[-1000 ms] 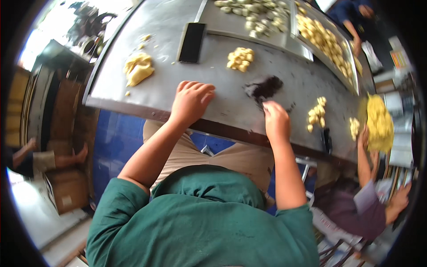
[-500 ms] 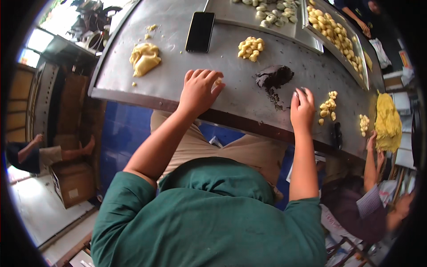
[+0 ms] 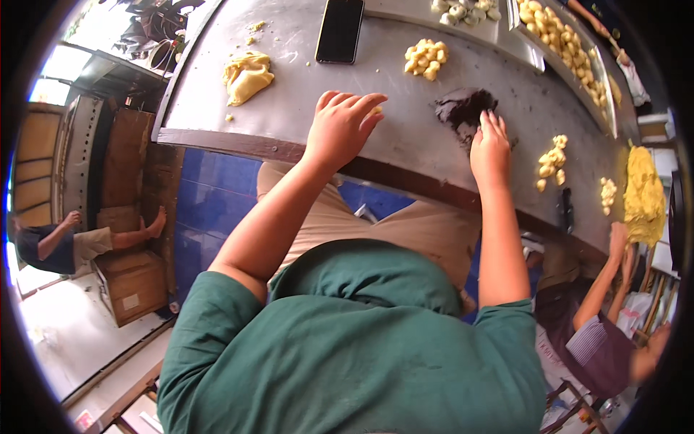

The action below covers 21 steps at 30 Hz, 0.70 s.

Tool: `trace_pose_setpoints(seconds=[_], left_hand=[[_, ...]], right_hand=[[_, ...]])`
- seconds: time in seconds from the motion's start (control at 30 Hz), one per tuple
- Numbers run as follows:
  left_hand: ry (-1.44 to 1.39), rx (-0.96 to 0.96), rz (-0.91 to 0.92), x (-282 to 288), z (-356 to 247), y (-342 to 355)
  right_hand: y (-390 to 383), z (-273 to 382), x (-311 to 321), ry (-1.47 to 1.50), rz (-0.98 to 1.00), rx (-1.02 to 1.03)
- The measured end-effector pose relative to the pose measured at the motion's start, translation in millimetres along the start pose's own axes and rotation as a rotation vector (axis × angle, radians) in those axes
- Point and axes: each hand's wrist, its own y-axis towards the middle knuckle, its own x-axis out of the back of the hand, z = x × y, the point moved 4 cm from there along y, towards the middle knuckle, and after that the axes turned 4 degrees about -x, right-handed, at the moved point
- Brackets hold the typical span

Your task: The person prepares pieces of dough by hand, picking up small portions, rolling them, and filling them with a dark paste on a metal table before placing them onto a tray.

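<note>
My left hand (image 3: pixel 338 129) is over the table near its front edge, fingers curled; a pale yellow bit of dough (image 3: pixel 376 110) shows between thumb and forefinger. My right hand (image 3: pixel 491 153) reaches the near side of a dark brown lump of paste (image 3: pixel 463 107), its fingers stretched out and touching the paste and its crumbs. Left of my left hand lies a smooth yellow lump of dough (image 3: pixel 247 78). Beyond and between my hands sits a cluster of small yellow dough pieces (image 3: pixel 426 58). More pieces (image 3: pixel 552 160) lie right of my right hand.
A black phone (image 3: pixel 340 30) lies at the far side of the metal table (image 3: pixel 289 108). Trays of dough balls (image 3: pixel 564 50) stand at the far right. A dark-handled tool (image 3: pixel 565 210) lies near the right front edge. At right, a co-worker's hands (image 3: pixel 623 249) touch a large yellow dough mass (image 3: pixel 645 195).
My right hand has moved onto the dark paste from beside it. My left hand stays near the same place over the table. The whole view has shifted a little.
</note>
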Motion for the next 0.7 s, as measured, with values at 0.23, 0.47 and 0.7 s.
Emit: trace_pose_setpoints(seconds=[0.23,0.47,0.7], left_hand=[[0.0,-0.02,-0.062,3.7,-1.3,-1.2],[0.044,0.036,0.005,2.5,0.5,-2.6],[0.062,0.017,-0.06,3.4,1.0,-3.8]], right_hand=[[-13.6,-8.6,32.6,0.245,0.063,-0.038],[-38.6,8.9,25.5,0.23,0.109,-0.081],[18.7,37.5,-2.6,-0.137,0.27,-0.426]])
